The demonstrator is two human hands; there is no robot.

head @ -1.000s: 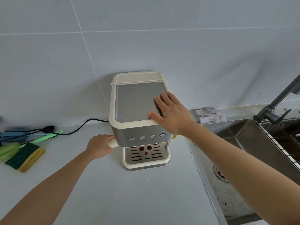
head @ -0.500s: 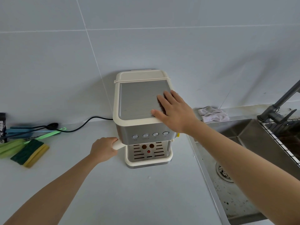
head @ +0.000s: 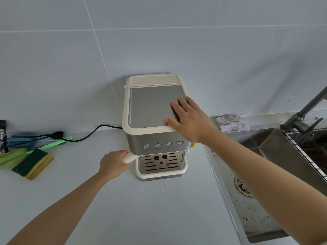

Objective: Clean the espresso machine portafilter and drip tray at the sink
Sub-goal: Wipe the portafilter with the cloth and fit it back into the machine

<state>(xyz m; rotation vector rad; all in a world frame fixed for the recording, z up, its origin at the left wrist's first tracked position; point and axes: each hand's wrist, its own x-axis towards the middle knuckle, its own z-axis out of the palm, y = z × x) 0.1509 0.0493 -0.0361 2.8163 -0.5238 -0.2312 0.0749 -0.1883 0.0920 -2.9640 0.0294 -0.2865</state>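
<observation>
While the left hand [head: 113,164] clenches round the cream portafilter handle [head: 130,157], which sticks out leftward under the espresso machine [head: 146,106], the right hand [head: 189,119] lies flat on the machine's steel top near its right edge, fingers straight and grasping nothing. Portafilter basket hidden. Drip tray [head: 161,172] is seated in the machine's base, on the counter [head: 150,209]. Sink [head: 261,144] is just right of the machine, with the faucet [head: 304,110] at far right. Cloth [head: 231,122] is on the ledge behind the sink. Green-and-yellow sponge [head: 33,164] lies far left, well apart.

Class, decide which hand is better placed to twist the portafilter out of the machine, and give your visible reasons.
Left. The left hand grips the portafilter handle; the right hand lies flat on top of the espresso machine, well placed to brace it.
</observation>
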